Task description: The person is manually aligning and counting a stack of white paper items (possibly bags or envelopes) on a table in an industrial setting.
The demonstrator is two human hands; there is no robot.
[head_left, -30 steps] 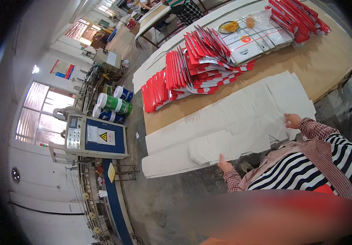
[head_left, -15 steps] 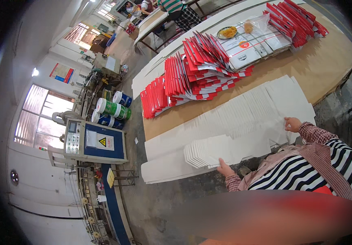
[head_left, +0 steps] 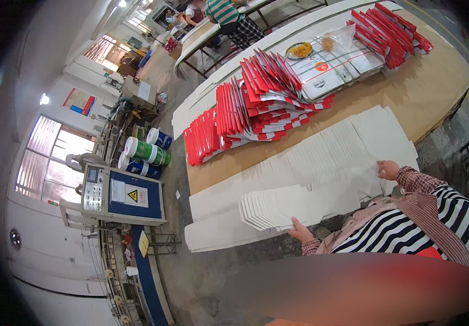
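Note:
Fanned white card blanks [head_left: 275,205] lie overlapped in a long row along the near side of the table. My left hand [head_left: 300,230] is closed on the near edge of the row's left end, thumb on top. At the right end, my right hand [head_left: 389,170] pinches the edge of the white blanks with its fingertips. A second band of fanned white blanks [head_left: 321,149] lies just beyond the front row. Plain white sheets [head_left: 218,231] lie beneath, sticking out to the left.
Red and white folded packets [head_left: 250,103] stand in leaning piles across the brown board [head_left: 435,89]. Between them, a strapped white bundle [head_left: 327,70] bears a dish of yellow food [head_left: 299,50]. Left are a blue-fronted machine [head_left: 123,193] and paint buckets [head_left: 147,151]. Another person [head_left: 229,19] stands far back.
My view has shifted slightly, so the table sits a little lower and further left. Both hands keep their places on the blanks; the left-end fan looks slightly wider.

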